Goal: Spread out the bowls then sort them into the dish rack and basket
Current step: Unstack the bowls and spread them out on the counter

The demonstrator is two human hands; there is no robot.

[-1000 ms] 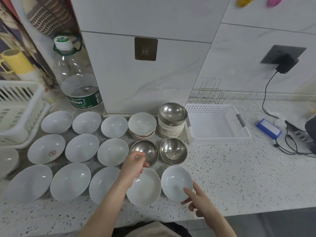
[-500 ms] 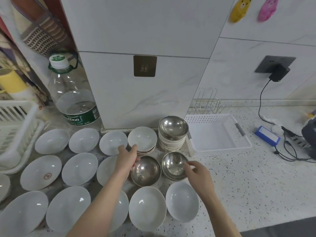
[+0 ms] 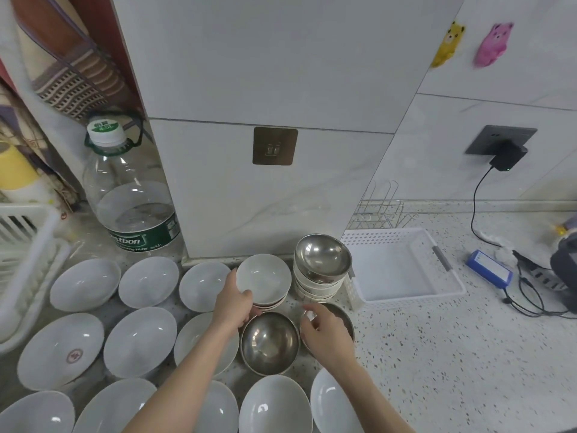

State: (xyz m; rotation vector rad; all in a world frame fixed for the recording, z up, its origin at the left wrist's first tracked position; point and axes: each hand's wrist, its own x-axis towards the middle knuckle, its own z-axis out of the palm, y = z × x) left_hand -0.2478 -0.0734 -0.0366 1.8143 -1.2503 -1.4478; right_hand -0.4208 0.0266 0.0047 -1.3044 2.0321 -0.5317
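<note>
Left hand (image 3: pixel 232 307) grips the rim of the top white bowl (image 3: pixel 265 281) on a short stack. Right hand (image 3: pixel 326 332), fingers loosely curled, rests over a steel bowl (image 3: pixel 345 317).

Spread bowls (image 3: pixel 140 340) are lying to my left; two stacks (image 3: pixel 321 267) are standing behind two steel bowls (image 3: pixel 270 342), the basket (image 3: pixel 406 270) sitting to their right.

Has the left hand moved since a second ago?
Yes. The left hand went from the near steel bowl back toward the wall, onto the short stack of white bowls.
</note>
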